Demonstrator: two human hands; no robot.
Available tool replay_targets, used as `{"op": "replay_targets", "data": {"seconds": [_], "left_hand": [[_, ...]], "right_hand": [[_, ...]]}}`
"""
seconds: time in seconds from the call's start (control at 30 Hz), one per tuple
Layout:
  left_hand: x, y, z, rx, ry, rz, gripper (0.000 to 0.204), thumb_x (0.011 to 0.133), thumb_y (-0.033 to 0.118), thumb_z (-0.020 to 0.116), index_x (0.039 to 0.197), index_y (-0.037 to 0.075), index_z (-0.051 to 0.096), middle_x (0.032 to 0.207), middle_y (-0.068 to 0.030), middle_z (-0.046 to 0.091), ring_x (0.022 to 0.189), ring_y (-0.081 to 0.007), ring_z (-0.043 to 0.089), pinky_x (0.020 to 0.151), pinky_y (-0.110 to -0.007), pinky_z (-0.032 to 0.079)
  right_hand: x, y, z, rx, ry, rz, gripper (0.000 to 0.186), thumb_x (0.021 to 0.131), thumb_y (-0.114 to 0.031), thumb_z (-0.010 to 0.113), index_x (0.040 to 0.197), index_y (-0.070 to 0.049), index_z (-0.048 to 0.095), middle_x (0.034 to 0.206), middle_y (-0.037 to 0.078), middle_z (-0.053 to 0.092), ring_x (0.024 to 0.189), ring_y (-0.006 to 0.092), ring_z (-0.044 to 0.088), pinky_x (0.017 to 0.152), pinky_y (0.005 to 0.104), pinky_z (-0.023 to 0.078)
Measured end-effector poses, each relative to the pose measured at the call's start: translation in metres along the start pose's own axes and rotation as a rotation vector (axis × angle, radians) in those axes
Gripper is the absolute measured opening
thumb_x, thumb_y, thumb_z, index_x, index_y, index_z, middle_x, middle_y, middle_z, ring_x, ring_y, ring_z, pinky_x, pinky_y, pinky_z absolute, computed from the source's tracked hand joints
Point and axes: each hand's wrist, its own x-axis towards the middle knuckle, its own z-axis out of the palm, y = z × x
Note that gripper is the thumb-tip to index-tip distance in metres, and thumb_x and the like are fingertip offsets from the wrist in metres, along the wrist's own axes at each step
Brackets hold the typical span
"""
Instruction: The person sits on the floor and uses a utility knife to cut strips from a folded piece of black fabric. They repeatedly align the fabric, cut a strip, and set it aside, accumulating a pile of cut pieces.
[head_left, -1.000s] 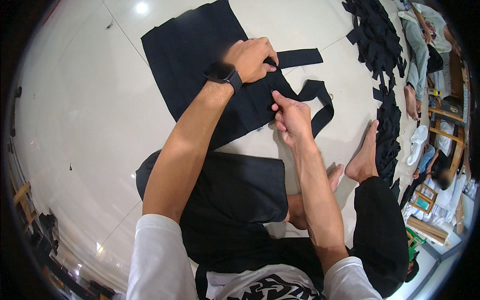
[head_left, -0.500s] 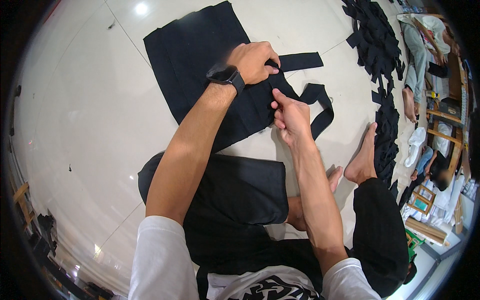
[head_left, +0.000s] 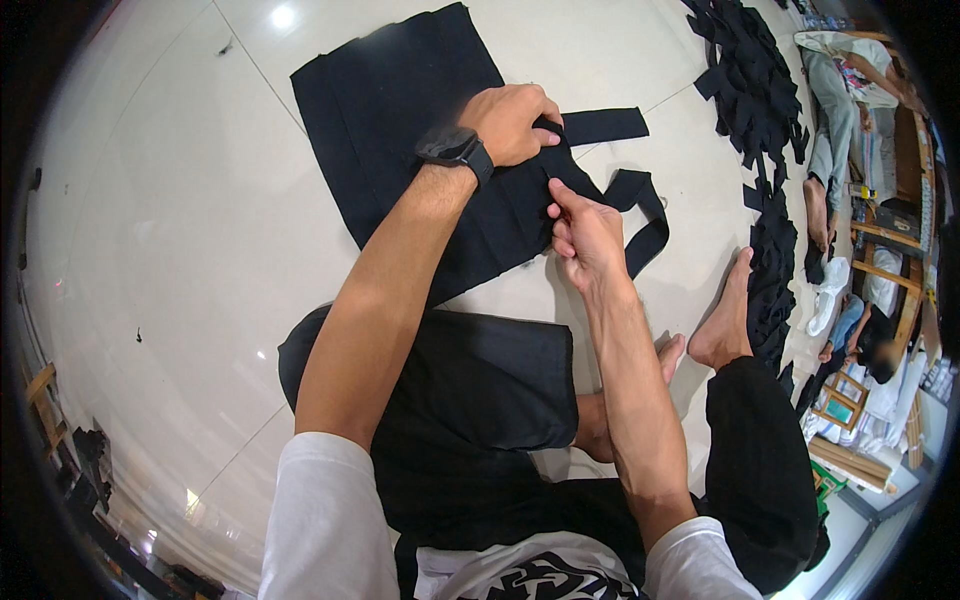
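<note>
A broad black cloth panel (head_left: 400, 80) lies on the pale tiled floor in front of me. My left hand (head_left: 512, 125), with a dark watch on its wrist, rests on the cloth, fingers curled down over its right-hand edge. Close below it, my right hand (head_left: 588, 235) is closed, thumb and forefinger pinching the same edge. One flat black strap (head_left: 605, 125) sticks out straight to the right beyond my left hand. A second black strap (head_left: 648, 225) loops and bends beside my right hand. How the straps join the panel is hidden under my fingers.
A long heap of black fabric strips (head_left: 750, 90) runs down the right side, past my bare foot (head_left: 725, 310). Farther right, other people (head_left: 830, 110) sit near wooden frames (head_left: 845, 400) and white cloth. Dark objects (head_left: 90, 460) line the left rim.
My hands keep their grip on the cloth edge, with hardly any shift. At the far right, a person's arm has moved, and a dark piece now lies by that person's foot.
</note>
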Motion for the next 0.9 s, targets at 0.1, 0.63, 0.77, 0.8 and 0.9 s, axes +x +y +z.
{"op": "replay_targets", "data": {"seconds": [0.1, 0.63, 0.77, 0.8, 0.9], "left_hand": [[0.0013, -0.0007, -0.0015, -0.014, -0.003, 0.005, 0.024, 0.089, 0.023, 0.08, 0.11, 0.012, 0.08, 0.118, -0.0113, 0.074, 0.108, -0.0311, 0.07, 0.095, -0.045, 0.055], [0.0018, -0.0023, -0.0004, -0.025, 0.009, -0.006, 0.027, 0.089, 0.025, 0.08, 0.112, 0.009, 0.079, 0.117, -0.0143, 0.075, 0.106, -0.0326, 0.071, 0.093, -0.045, 0.056], [0.0025, -0.0037, -0.0029, -0.05, 0.002, -0.009, 0.028, 0.089, 0.024, 0.08, 0.111, 0.008, 0.079, 0.116, -0.015, 0.075, 0.105, -0.033, 0.071, 0.093, -0.045, 0.056], [0.0026, -0.0027, -0.004, -0.053, 0.003, -0.007, 0.028, 0.089, 0.024, 0.08, 0.111, 0.008, 0.079, 0.116, -0.0153, 0.074, 0.106, -0.033, 0.071, 0.093, -0.045, 0.056], [0.0024, -0.0049, -0.0031, -0.053, 0.009, 0.001, 0.028, 0.089, 0.024, 0.08, 0.111, 0.007, 0.079, 0.116, -0.0162, 0.074, 0.105, -0.0333, 0.071, 0.093, -0.045, 0.056]], "right_hand": [[0.0013, 0.0014, -0.0014, -0.011, 0.02, 0.013, 0.022, 0.098, -0.014, 0.074, 0.091, 0.004, 0.064, 0.077, 0.006, 0.06, 0.046, 0.0044, 0.038, 0.037, 0.0242, 0.026], [0.0049, 0.0033, -0.0101, 0.022, -0.011, 0.053, 0.02, 0.096, -0.015, 0.075, 0.09, 0.0, 0.064, 0.08, 0.007, 0.061, 0.045, 0.0057, 0.038, 0.037, 0.0244, 0.027], [-0.0009, 0.0003, -0.0092, 0.062, -0.013, 0.07, 0.02, 0.096, -0.016, 0.075, 0.092, 0.002, 0.065, 0.079, 0.008, 0.061, 0.045, 0.0059, 0.038, 0.037, 0.0243, 0.028], [-0.0024, -0.001, -0.0094, 0.073, -0.017, 0.074, 0.021, 0.096, -0.016, 0.075, 0.092, 0.002, 0.065, 0.079, 0.008, 0.061, 0.045, 0.0059, 0.038, 0.037, 0.0242, 0.028], [-0.0016, -0.0021, -0.0069, 0.05, -0.018, 0.072, 0.02, 0.097, -0.016, 0.074, 0.093, 0.002, 0.065, 0.08, 0.008, 0.061, 0.045, 0.0058, 0.038, 0.037, 0.0238, 0.028]]}}
